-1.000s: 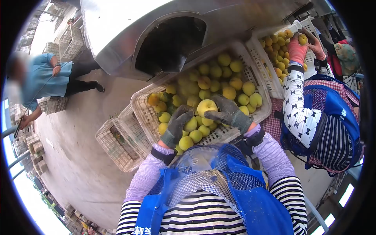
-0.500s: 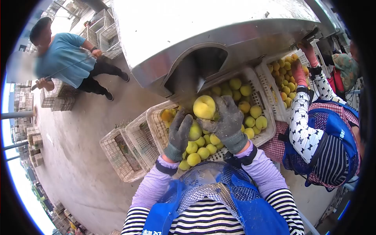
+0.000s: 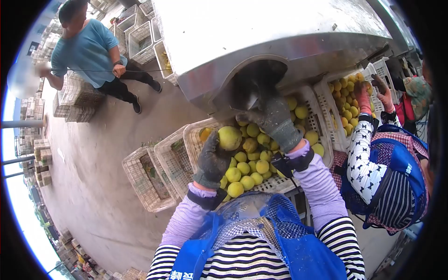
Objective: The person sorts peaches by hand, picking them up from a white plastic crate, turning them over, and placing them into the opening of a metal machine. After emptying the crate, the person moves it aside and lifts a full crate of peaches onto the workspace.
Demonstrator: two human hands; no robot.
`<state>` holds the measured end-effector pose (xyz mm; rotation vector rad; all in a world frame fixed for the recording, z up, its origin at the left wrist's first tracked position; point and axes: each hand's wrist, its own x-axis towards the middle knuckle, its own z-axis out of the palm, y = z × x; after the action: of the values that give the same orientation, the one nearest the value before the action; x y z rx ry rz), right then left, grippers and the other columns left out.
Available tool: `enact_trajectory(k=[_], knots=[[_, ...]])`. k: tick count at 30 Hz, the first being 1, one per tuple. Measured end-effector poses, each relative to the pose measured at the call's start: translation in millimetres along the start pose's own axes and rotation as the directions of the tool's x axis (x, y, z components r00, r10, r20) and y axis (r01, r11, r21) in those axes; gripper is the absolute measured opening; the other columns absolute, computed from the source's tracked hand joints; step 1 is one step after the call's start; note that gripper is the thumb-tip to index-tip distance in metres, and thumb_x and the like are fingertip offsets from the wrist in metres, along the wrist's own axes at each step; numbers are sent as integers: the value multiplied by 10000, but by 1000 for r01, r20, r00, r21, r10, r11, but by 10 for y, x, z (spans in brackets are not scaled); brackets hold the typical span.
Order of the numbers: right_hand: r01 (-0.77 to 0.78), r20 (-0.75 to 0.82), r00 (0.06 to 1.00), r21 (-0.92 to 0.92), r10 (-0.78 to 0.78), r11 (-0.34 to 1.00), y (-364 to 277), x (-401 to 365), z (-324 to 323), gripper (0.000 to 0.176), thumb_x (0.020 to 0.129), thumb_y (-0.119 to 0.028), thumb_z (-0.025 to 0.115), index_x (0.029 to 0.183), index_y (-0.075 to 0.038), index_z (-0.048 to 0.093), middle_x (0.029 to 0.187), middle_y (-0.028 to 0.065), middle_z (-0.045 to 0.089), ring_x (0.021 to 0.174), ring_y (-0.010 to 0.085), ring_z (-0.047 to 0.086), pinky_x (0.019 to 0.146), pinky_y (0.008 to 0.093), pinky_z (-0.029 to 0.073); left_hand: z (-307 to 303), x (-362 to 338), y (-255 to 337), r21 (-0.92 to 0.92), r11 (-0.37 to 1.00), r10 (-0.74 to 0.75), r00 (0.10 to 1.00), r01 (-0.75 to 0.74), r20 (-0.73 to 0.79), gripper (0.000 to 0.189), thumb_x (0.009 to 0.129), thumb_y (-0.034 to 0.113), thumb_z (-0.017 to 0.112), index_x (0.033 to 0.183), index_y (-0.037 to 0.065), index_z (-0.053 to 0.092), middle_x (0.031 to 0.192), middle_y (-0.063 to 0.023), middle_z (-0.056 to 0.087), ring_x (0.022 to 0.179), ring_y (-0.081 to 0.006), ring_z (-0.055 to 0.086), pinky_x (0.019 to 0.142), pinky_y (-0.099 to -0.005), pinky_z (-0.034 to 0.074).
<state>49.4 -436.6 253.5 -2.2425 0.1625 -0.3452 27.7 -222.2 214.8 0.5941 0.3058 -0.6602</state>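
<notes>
Cupping a large yellow-green fruit [image 3: 230, 138], the gloved left hand [image 3: 212, 161] has its fingers curled against the fruit's left and lower side. This fruit is raised over the left part of a white plastic crate [image 3: 275, 185], higher than the loose fruits [image 3: 249, 144] lying inside. It looks nearly round, so no long axis stands out, and which way its stem end points cannot be told.

The gloved right hand [image 3: 275, 119] reaches up and away from the body, its fingers running into the dark opening of a metal chute [image 3: 186, 86]. Those fingers are lost in shadow, so whether they are spread or pinching something cannot be told.

The crate's long axis runs across the view, climbing slightly to the right. Its far side passes beneath the chute's edge, while its near rim lies just in front of the blue vest [image 3: 308, 254]. Between the held fruit and the right hand is a narrow gap, with loose fruits visible below; the chute's lower lip is close above. Left of the crate, two more crates [image 3: 172, 156] stand side by side, and beyond them spreads the concrete floor [image 3: 93, 186]. On the right, a co-worker's hands [image 3: 368, 95] are over another fruit-filled crate [image 3: 326, 100].
</notes>
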Motion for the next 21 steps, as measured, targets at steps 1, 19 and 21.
enact_trajectory(k=[1,19,21], knots=[[59,38,998,-29,-58,998,-70,-210,-7,826,729,-495,828,1361,-50,536,1125,174,658,969,355,655,823,424,535,17,-17,-33,-9,1000,7,1000,-7,8,419,1050,252,461,1377,-6,493,1332,-151,568,1246,-256,544,1096,-410,443],[168,-215,964,37,-156,985,-210,-854,19,778,737,-405,792,1382,-44,552,1168,150,599,970,329,646,755,429,545,700,-98,-115,742,384,462,810,-549,360,686,786,51,786,1373,-26,439,1367,-154,452,1262,-256,490,1079,-401,429],[88,-172,980,-95,-104,992,-255,-695,59,754,754,-405,785,1372,-39,557,1151,160,604,960,332,646,750,431,545,641,-111,-77,757,377,505,803,-534,316,675,834,78,757,1403,-32,410,1382,-166,450,1281,-267,477,1096,-414,409]])
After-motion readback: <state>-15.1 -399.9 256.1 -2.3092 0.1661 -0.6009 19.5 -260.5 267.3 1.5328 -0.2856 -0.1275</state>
